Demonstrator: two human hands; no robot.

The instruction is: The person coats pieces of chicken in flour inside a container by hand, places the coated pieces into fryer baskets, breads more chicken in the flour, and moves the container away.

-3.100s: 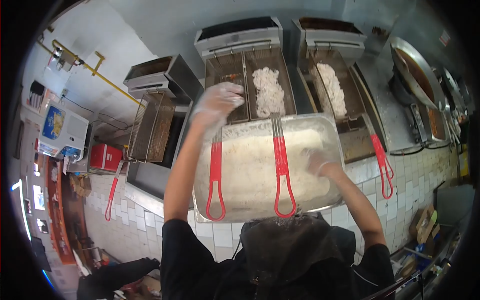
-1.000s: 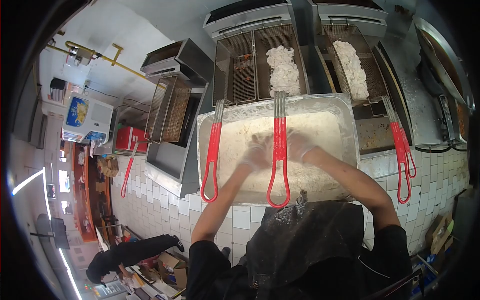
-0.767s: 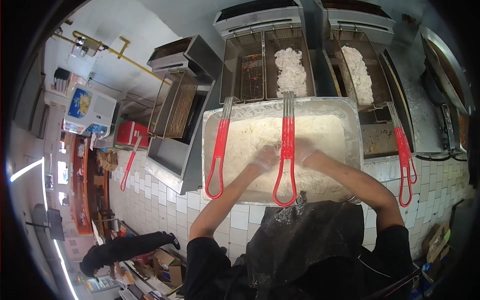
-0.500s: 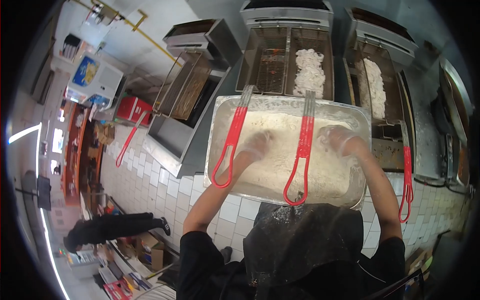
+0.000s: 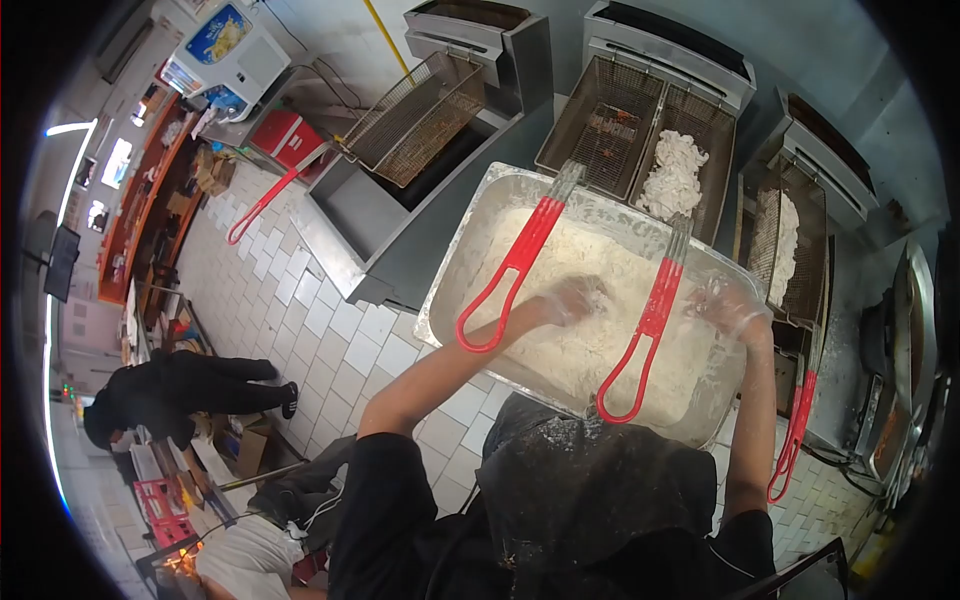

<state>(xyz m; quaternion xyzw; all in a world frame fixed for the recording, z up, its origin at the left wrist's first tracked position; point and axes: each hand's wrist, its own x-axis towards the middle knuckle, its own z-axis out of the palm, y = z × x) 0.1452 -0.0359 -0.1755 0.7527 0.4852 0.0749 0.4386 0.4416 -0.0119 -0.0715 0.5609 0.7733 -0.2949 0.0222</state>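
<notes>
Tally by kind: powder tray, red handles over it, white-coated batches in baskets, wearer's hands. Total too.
Powder tray: 1
Red handles over it: 2
White-coated batches: 2
Wearer's hands (left hand, right hand): 2
Total: 7

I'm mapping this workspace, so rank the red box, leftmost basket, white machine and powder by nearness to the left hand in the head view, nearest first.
1. Powder: right at the left hand.
2. Leftmost basket: ahead and to the left.
3. Red box: farther left, past the basket.
4. White machine: upper left, beyond the box.
</notes>
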